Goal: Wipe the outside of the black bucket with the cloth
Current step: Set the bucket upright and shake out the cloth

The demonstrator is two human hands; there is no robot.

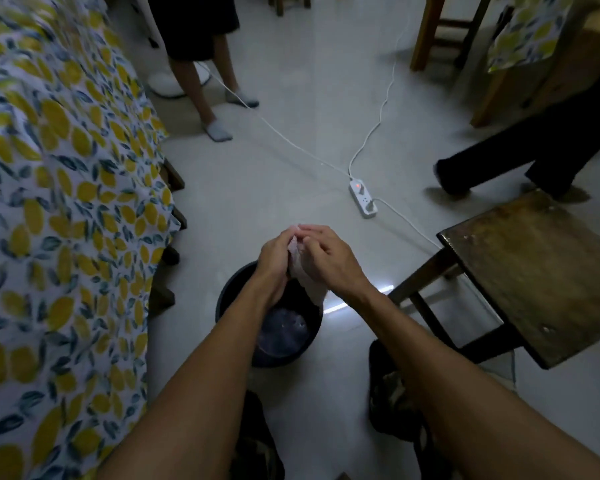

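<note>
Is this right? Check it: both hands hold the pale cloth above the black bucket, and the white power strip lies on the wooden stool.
Not quite. The left hand and right hand do hold the cloth above the black bucket, but the head view shows the power strip lying on the floor, beyond the wooden stool, not on it.

- Black bucket (312, 344): round, dark-walled, open-topped; stands upright on the pale floor, low in the centre of the view. Liquid shows inside, with faint reflections on its surface. The near-left part of the rim is hidden behind a forearm.
- Cloth (303, 271): pale, whitish, crumpled into 1 bunch; held above the far side of the bucket's opening, gripped between 2 hands, with its lower end hanging down toward the rim. Contact with the rim cannot be told.
</note>
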